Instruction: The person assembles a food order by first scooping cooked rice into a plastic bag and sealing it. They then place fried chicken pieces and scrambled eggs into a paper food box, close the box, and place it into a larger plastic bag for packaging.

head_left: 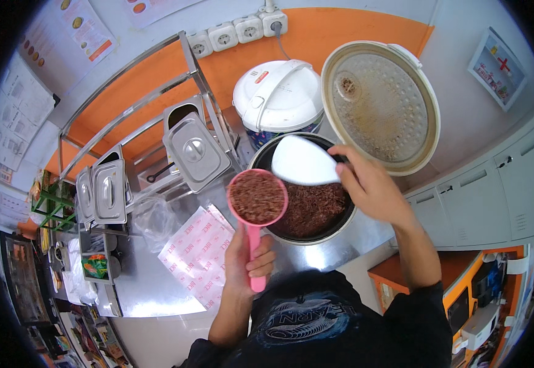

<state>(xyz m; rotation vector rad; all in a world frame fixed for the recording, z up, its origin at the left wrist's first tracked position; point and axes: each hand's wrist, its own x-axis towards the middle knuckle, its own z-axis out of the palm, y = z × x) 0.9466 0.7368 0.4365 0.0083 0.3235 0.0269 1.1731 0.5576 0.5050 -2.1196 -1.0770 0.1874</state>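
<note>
My left hand (248, 260) is closed round the handle of a pink scoop (255, 236), which is heaped with reddish-brown cooked rice (256, 196). This scoop is level beside the left rim of an open rice cooker (348, 224). More of the same dark rice (313, 208) lies in the cooker's pot. Over the pot, my right hand (374, 187) grips a broad white rice paddle (304, 161) by its right end. The paddle hides the far part of the rice. Behind my right hand, the cooker's lid (383, 110) stands raised, its stained inner side facing me.
A second, closed white rice cooker (279, 95) stands behind the pot. Left of it, a metal rack holds steel pans with lids (196, 153). Pink-printed paper sheets (196, 251) and a clear plastic bag (155, 221) lie on the steel table (150, 294). Grey lockers (475, 196) are at right.
</note>
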